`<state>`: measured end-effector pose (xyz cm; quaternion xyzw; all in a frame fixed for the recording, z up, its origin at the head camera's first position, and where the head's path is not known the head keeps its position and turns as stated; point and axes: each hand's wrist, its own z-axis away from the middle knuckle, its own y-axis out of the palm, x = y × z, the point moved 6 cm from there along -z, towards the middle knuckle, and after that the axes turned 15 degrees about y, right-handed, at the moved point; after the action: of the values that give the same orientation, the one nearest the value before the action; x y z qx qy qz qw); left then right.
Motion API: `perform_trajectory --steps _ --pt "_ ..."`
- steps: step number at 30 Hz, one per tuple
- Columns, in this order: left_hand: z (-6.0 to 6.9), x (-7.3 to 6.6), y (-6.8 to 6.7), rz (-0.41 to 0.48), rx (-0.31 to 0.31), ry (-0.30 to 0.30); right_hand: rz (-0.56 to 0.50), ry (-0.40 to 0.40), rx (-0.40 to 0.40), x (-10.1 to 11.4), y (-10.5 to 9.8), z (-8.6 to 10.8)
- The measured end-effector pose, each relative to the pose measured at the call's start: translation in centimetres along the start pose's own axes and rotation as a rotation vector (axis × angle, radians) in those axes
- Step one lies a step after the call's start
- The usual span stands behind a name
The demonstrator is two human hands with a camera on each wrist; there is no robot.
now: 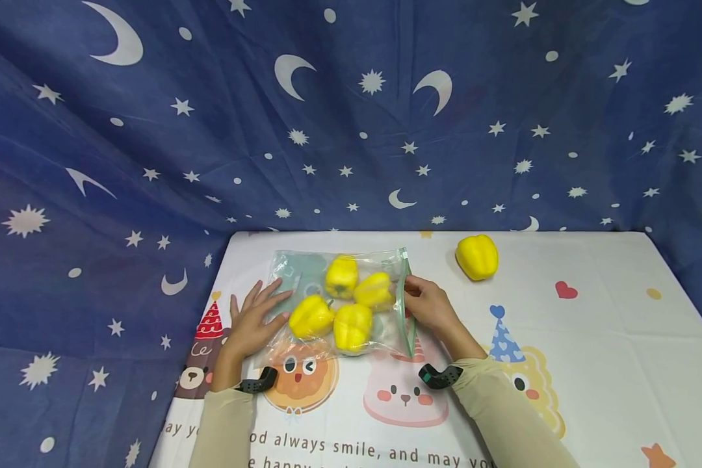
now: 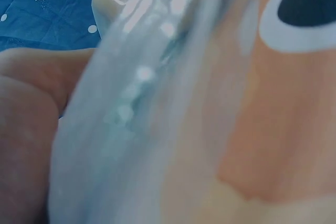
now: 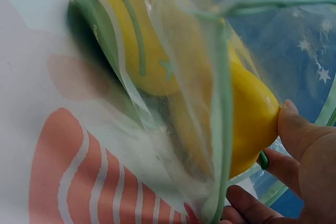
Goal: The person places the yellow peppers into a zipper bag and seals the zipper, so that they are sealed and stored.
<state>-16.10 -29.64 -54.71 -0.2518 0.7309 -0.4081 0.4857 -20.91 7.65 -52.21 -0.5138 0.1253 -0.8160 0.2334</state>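
Counting four yellow peppers inside the clear bag, with a lone pepper outside

My right hand is at the bag's mouth, where a green edge runs round the gap. My thumb and a finger pinch the pepper nearest the mouth, close to its green stem; it lies just inside, partly behind that edge in the right wrist view. My left hand rests on the other end of the bag, fingers spread and loose, clasping nothing that I can make out; the left wrist view is too blurred to add more.

Further in lie the upper pepper and two others nearer me, all in a loose cluster, with the bag lying on the printed tablecloth.

Judging by how things lie, most of the bagging is done: four of five peppers are in, though I have not let go of the one I pinch. What is left, as I read it, is the lone pepper, well apart from the bag and beyond my right hand, near the table's far edge. The mouth gapes, so it is not sealed.
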Motion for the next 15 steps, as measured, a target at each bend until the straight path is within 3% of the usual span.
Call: perform_trajectory --steps 11,15 --pt "0.0 -0.19 -0.33 0.039 -0.012 -0.011 0.087 0.006 -0.049 0.39 0.2 0.23" --pt "-0.07 -0.11 -0.21 0.043 -0.011 -0.017 0.111 0.027 -0.023 -0.03 0.38 0.11"
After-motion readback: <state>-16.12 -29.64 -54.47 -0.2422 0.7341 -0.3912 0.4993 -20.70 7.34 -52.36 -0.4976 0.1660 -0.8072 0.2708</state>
